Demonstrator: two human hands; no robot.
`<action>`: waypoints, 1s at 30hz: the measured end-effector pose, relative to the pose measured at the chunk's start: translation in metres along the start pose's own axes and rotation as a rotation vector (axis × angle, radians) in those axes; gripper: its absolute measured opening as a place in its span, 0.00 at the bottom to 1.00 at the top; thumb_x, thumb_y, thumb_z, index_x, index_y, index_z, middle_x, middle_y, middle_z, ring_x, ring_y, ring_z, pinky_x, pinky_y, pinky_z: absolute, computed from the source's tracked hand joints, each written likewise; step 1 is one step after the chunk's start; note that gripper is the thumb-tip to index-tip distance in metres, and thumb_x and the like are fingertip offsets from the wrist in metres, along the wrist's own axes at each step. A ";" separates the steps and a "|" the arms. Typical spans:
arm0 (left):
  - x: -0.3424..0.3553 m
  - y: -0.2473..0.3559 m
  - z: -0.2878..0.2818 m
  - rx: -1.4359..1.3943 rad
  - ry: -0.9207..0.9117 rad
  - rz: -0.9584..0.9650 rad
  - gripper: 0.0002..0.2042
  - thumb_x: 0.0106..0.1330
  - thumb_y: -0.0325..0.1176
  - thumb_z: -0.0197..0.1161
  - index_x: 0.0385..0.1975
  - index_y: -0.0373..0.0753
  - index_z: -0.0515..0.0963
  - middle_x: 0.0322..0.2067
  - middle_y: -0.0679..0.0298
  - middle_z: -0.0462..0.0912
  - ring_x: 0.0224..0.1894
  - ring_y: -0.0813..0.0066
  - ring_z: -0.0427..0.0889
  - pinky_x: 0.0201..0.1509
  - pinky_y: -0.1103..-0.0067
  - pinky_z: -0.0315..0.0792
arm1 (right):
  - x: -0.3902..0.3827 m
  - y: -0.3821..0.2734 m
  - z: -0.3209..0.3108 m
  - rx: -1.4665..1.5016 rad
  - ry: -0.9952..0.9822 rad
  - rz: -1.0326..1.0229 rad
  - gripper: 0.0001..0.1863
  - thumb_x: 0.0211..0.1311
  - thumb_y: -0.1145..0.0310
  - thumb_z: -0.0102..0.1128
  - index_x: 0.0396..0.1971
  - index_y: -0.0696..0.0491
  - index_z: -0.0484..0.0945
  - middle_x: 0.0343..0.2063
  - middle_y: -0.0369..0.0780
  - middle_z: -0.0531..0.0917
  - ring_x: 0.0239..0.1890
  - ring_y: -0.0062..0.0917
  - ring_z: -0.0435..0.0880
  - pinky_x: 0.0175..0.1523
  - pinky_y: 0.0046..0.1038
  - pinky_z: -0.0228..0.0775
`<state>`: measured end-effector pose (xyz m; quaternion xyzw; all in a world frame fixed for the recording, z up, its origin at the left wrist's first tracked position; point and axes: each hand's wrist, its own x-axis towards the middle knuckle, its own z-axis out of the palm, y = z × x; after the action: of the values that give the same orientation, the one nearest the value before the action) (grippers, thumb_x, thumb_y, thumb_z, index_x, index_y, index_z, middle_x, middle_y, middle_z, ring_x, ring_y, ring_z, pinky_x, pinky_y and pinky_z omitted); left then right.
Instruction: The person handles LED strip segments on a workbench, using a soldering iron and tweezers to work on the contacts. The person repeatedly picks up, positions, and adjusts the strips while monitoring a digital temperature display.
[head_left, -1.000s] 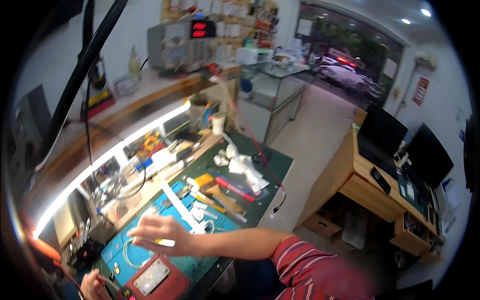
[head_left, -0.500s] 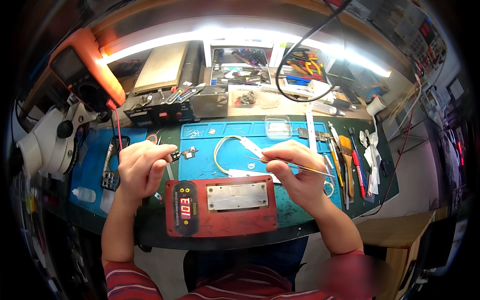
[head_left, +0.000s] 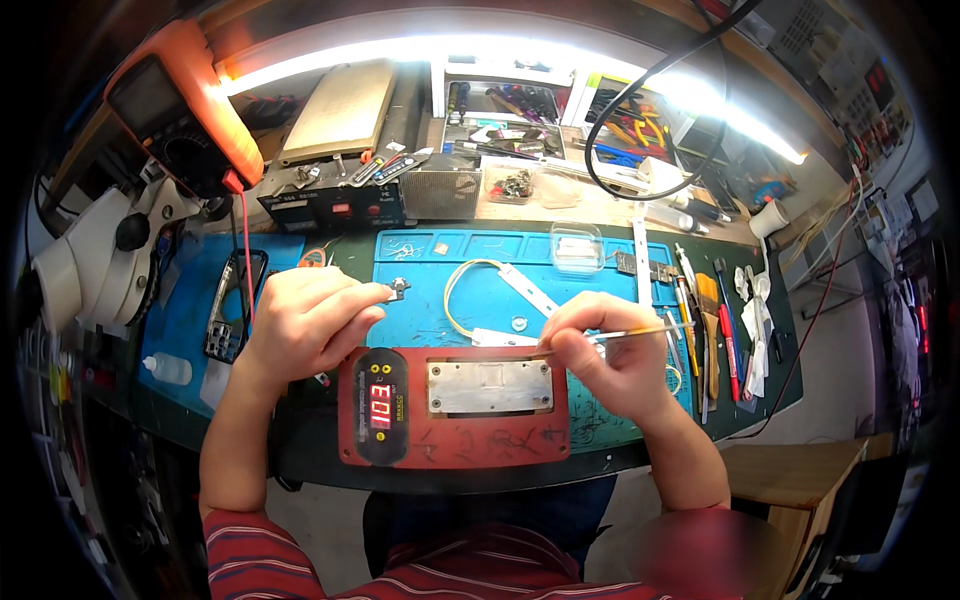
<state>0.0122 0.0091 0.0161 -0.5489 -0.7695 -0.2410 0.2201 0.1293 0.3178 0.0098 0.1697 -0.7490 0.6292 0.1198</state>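
My left hand (head_left: 310, 325) is closed in a pinch at the left of the work area. Its fingertips grip a small dark-and-silver electronic part (head_left: 399, 289) above the blue mat. My right hand (head_left: 612, 360) is wrapped round thin metal tweezers (head_left: 645, 331), with the tips pointing left by the far edge of a red heating plate (head_left: 505, 443). That heater lies in front of me, between my forearms. It has a silver metal bed (head_left: 490, 388) and a lit red digital display (head_left: 380, 405). Nothing shows on the bed except a faint square outline.
Behind the heater, a blue silicone mat (head_left: 415, 320) carries white strips with a looped cable (head_left: 450, 300) and a clear box (head_left: 577, 250). Brushes and pens (head_left: 710, 350) line the right. A microscope (head_left: 90, 255), an orange multimeter (head_left: 185, 110) and a phone frame (head_left: 232, 305) stand left.
My left hand has shifted right with the small part. My right hand has moved slightly right and lower, its tweezers now nearer the heater's far edge. The whole view has shifted a little.
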 end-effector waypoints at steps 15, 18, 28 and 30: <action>-0.001 -0.002 0.000 0.011 0.018 0.004 0.05 0.64 0.30 0.69 0.37 0.38 0.84 0.22 0.64 0.81 0.22 0.68 0.80 0.26 0.75 0.70 | 0.007 0.002 0.002 -0.272 -0.093 -0.236 0.02 0.56 0.77 0.68 0.28 0.54 0.84 0.25 0.36 0.85 0.25 0.25 0.79 0.32 0.26 0.69; -0.001 -0.002 0.000 0.008 0.010 -0.002 0.05 0.64 0.30 0.69 0.37 0.38 0.84 0.22 0.64 0.81 0.22 0.68 0.80 0.26 0.75 0.70 | 0.007 0.003 0.001 -0.242 -0.093 -0.243 0.02 0.56 0.77 0.68 0.29 0.55 0.84 0.25 0.36 0.86 0.25 0.25 0.78 0.32 0.27 0.69; -0.002 -0.002 0.000 0.016 0.022 0.001 0.05 0.64 0.30 0.69 0.37 0.38 0.84 0.23 0.64 0.82 0.22 0.68 0.80 0.26 0.74 0.70 | 0.006 0.005 0.000 -0.265 -0.095 -0.202 0.02 0.56 0.77 0.67 0.29 0.55 0.85 0.25 0.37 0.86 0.26 0.27 0.80 0.33 0.28 0.70; -0.002 -0.003 0.000 0.018 0.018 -0.003 0.05 0.64 0.30 0.69 0.37 0.38 0.84 0.23 0.64 0.82 0.22 0.68 0.80 0.26 0.74 0.70 | 0.006 0.005 0.001 -0.275 -0.084 -0.199 0.02 0.56 0.77 0.67 0.29 0.55 0.85 0.25 0.37 0.86 0.26 0.27 0.80 0.33 0.28 0.70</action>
<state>0.0102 0.0070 0.0144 -0.5434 -0.7705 -0.2394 0.2316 0.1218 0.3174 0.0073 0.2514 -0.8118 0.4981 0.1721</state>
